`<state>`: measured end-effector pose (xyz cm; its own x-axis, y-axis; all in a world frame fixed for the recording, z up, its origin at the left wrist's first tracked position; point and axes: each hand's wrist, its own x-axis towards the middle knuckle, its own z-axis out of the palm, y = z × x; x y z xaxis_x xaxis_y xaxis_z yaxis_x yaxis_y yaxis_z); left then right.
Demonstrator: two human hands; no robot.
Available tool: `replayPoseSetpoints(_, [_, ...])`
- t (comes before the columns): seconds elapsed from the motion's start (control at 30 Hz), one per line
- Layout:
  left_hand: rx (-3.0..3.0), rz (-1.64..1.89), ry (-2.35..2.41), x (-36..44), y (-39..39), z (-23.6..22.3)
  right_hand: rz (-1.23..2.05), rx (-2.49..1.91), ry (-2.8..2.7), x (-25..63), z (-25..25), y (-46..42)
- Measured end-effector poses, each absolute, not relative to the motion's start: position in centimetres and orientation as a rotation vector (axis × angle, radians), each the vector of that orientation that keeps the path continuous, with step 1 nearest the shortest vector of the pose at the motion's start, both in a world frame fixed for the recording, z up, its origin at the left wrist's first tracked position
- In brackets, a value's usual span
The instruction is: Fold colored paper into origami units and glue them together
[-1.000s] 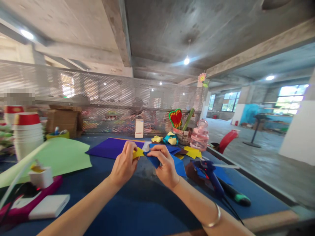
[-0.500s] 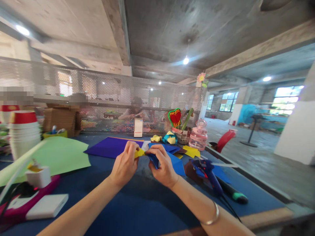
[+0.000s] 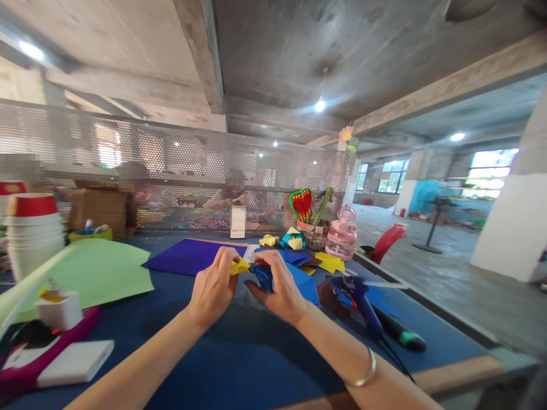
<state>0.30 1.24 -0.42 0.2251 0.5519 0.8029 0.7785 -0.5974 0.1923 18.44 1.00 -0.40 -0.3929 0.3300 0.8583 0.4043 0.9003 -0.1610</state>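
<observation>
My left hand point(image 3: 212, 289) pinches the yellow tip point(image 3: 239, 266) of a folded paper piece held above the blue table. My right hand point(image 3: 277, 287) is curled round the blue part of the same folded paper point(image 3: 261, 277), fingers pressed on it. Both hands meet at the paper, just in front of a purple sheet point(image 3: 192, 256) and several blue paper pieces point(image 3: 305, 282) lying flat on the table.
A blue glue gun point(image 3: 359, 296) with its cord lies right of my hands. A light green sheet point(image 3: 94, 270), stacked paper cups point(image 3: 29, 233), a white cup point(image 3: 57, 307) and a pink tray point(image 3: 25, 356) stand left. A pink jar point(image 3: 342, 236), a basket and folded paper shapes point(image 3: 293, 240) sit behind, before a mesh screen.
My right hand's fingers have shifted on the blue paper, the thumb spreading lower. The view has drifted slightly right, so the table items sit a little further left.
</observation>
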Motion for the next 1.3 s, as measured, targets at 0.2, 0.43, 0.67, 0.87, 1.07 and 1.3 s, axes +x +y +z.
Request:
replayPoseSetpoints(0.2, [-2.214,-1.252,-1.284,0.4,1.1,-0.5,-0.096,-0.558,-1.992,18.3,-0.2,1.0])
replayPoseSetpoints(0.43, [-2.215,-1.291,-1.264,0.4,1.1,-0.5,-0.145,-0.562,-1.964,18.4,-0.3,1.1])
replayPoseSetpoints(0.67, [-2.161,-1.241,-1.323,0.2,1.0,-0.1,-0.03,-0.815,-1.894,18.4,-0.9,1.7])
replayPoseSetpoints(0.87, [-2.323,-1.401,-1.201,0.5,1.2,-0.3,-0.057,-0.815,-2.07,18.4,-0.8,1.6])
replayPoseSetpoints(1.07, [-2.43,-1.481,-1.155,0.7,1.5,-0.8,-0.148,-0.84,-2.12,18.4,-0.8,1.4])
replayPoseSetpoints(1.3, [-2.467,-1.498,-1.138,0.6,1.9,-1.3,-0.239,-0.856,-2.171,18.2,-1.0,1.4])
